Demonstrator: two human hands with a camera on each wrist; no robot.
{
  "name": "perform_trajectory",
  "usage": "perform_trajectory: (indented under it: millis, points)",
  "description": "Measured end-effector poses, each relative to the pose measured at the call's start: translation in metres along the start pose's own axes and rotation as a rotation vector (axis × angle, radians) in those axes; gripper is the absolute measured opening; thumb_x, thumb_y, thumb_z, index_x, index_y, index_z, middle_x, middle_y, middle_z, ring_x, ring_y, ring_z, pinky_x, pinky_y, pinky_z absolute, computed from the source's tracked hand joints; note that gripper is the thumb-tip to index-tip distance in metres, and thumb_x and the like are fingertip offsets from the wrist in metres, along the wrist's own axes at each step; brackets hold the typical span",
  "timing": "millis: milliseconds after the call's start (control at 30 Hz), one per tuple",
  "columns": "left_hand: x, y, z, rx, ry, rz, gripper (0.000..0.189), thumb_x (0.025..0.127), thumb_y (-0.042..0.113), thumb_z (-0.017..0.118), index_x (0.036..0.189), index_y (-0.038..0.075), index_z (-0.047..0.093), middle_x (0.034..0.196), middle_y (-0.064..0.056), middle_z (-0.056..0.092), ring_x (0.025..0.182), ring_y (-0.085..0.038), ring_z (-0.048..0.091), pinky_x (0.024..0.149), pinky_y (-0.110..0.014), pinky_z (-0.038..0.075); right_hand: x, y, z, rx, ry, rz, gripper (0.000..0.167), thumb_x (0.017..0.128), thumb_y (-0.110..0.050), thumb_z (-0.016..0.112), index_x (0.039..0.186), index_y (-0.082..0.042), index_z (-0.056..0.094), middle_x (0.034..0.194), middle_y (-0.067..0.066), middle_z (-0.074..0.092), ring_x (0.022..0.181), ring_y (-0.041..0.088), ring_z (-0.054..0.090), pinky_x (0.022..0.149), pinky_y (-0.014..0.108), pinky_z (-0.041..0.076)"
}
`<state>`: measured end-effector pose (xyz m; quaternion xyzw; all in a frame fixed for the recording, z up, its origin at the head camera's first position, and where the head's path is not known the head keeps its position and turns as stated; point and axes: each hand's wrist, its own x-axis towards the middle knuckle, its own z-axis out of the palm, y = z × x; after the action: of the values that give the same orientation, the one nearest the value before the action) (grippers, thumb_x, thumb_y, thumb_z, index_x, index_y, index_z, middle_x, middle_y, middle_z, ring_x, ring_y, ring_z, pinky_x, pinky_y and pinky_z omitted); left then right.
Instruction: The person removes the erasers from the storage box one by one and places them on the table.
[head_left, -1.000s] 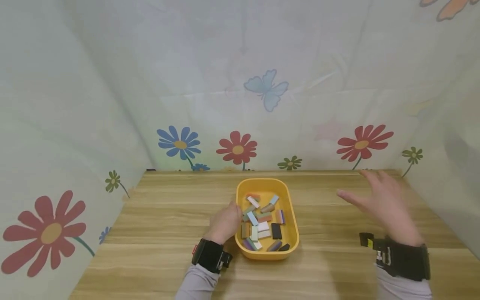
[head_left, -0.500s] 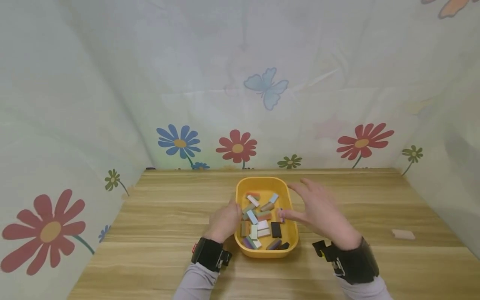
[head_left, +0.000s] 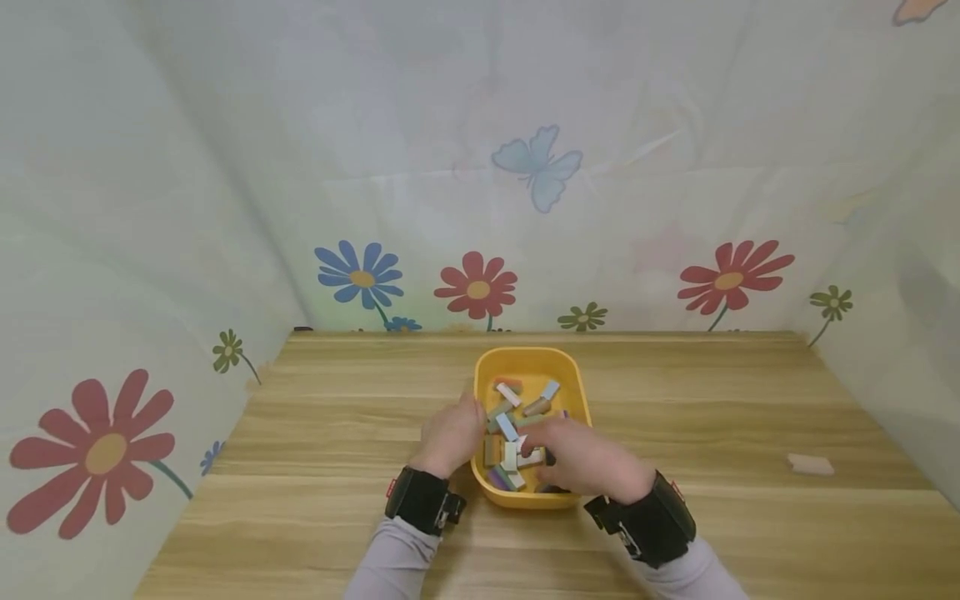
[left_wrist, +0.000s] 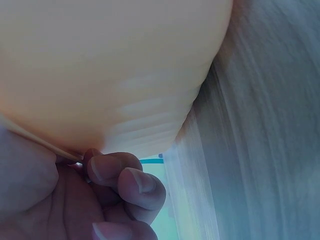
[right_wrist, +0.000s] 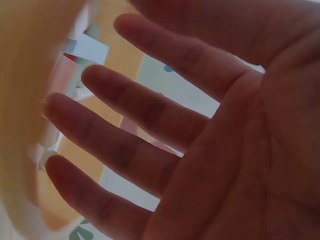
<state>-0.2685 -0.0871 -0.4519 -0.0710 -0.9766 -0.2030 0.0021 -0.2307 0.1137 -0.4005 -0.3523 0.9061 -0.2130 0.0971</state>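
- Fingers of the bare right hand (head_left: 588, 458) are standing apart and fairly straight inside the oblong yellow plastic container (head_left: 532, 502); the right wrist view is showing nothing between them, though the tips are partly hidden from the head view, so whether they are touching a block is hard to tell.
- The bare left hand (head_left: 450, 432) is pinching the container's left rim, thumb against curled fingers.
- For clean work, that pinch should be holding firm so the container is not sliding, while the right fingertips should be going down beside a single block and closing across its narrow sides, not raking the heap.
- Small oblong blocks in mixed colours are lying loosely on the container's floor, some overlapping, so pressing from above would probably be shifting the neighbours.
- Nearest the right fingers, a light blue block (head_left: 507, 427) is lying aslant, with a pale green block (head_left: 511, 456) just beyond its near end.
- Farther back, a white block (head_left: 508, 394), a brown block (head_left: 537, 407) and an orange-red block (head_left: 512, 384) are lying between the side walls.
- Outside, a pale beige oblong block (head_left: 811, 464) is lying on the wood-grain table (head_left: 360, 408), well apart on the right.
- Black fabric straps (head_left: 654, 518) are circling both wrists, and a pale cloth-like backdrop (head_left: 405, 208) with printed flowers is hanging behind.
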Motion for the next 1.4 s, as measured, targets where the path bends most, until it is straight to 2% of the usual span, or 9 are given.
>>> perform_trajectory:
  millis: [133,200,233,400,633,833,1100,1233,1400]
  points:
    - [0.000,0.000,0.000,0.003,-0.005,-0.004,0.029,0.105,0.024,0.035,0.100,0.005,0.056,0.070,-0.006,0.052,0.061,-0.023,0.054,0.056,-0.040,0.044,0.003,0.003,0.007,-0.010,-0.003,0.009,0.011,0.080,-0.011,0.078,0.088,-0.009,0.071,0.094,-0.001,0.067,0.079,0.015,0.057,0.078,0.036,0.047]
    - [0.001,0.000,0.000,0.003,-0.009,-0.011,0.030,0.106,0.025,0.035,0.100,0.005,0.056,0.069,-0.005,0.052,0.060,-0.022,0.052,0.055,-0.039,0.043,0.004,0.005,0.012,-0.045,-0.008,0.015,0.010,0.079,-0.013,0.079,0.083,-0.009,0.070,0.081,-0.005,0.063,0.068,0.011,0.052,0.065,0.031,0.044]
    - [0.001,0.000,0.000,0.002,-0.012,-0.016,0.030,0.106,0.025,0.035,0.100,0.005,0.056,0.069,-0.005,0.051,0.060,-0.022,0.052,0.055,-0.038,0.043,0.005,0.005,0.014,-0.068,-0.011,0.023,0.011,0.078,-0.014,0.079,0.081,-0.010,0.070,0.077,-0.006,0.061,0.065,0.010,0.051,0.062,0.029,0.044]
    - [0.001,0.000,0.000,0.001,-0.017,-0.025,0.031,0.106,0.026,0.034,0.102,0.005,0.056,0.070,-0.006,0.052,0.062,-0.023,0.053,0.056,-0.039,0.044,0.008,0.005,0.024,-0.145,-0.032,0.088,0.016,0.077,-0.016,0.081,0.075,-0.014,0.065,0.068,-0.009,0.055,0.062,0.010,0.049,0.059,0.031,0.043]
    - [0.003,0.000,0.001,0.013,-0.014,-0.015,0.030,0.106,0.025,0.034,0.101,0.005,0.056,0.068,-0.006,0.052,0.060,-0.023,0.052,0.054,-0.039,0.043,0.011,0.008,0.029,-0.114,-0.041,0.129,0.020,0.076,-0.014,0.082,0.069,-0.017,0.063,0.063,-0.010,0.053,0.059,0.010,0.049,0.058,0.031,0.043]
    - [0.004,-0.001,0.002,0.013,-0.014,-0.018,0.030,0.106,0.026,0.034,0.101,0.006,0.055,0.067,-0.006,0.052,0.059,-0.022,0.052,0.053,-0.038,0.042,0.014,0.012,0.032,-0.124,-0.042,0.130,0.021,0.074,-0.007,0.077,0.065,-0.017,0.061,0.062,-0.009,0.051,0.059,0.011,0.047,0.058,0.030,0.041]
    - [0.001,0.000,0.001,-0.009,-0.014,-0.020,0.029,0.106,0.026,0.034,0.104,0.006,0.056,0.068,-0.005,0.052,0.059,-0.022,0.051,0.055,-0.037,0.041,0.014,0.018,0.028,-0.100,-0.037,0.007,0.024,0.071,-0.001,0.073,0.061,-0.017,0.058,0.063,-0.011,0.051,0.058,0.007,0.045,0.056,0.025,0.040]
    - [0.001,0.002,0.000,-0.020,-0.018,-0.031,0.030,0.106,0.026,0.034,0.107,0.006,0.056,0.070,-0.006,0.054,0.061,-0.022,0.053,0.056,-0.038,0.042,0.010,0.017,0.016,-0.024,-0.011,-0.028,0.023,0.067,0.000,0.072,0.061,-0.017,0.057,0.070,-0.007,0.053,0.062,0.009,0.045,0.057,0.025,0.038]
    - [0.001,0.002,0.002,-0.012,-0.011,-0.033,0.030,0.105,0.026,0.034,0.107,0.006,0.057,0.074,-0.007,0.057,0.066,-0.024,0.056,0.060,-0.042,0.045,-0.006,0.016,-0.014,0.064,0.056,0.030,0.015,0.070,-0.004,0.073,0.075,-0.015,0.065,0.084,-0.001,0.048,0.075,0.015,0.045,0.061,0.028,0.040]
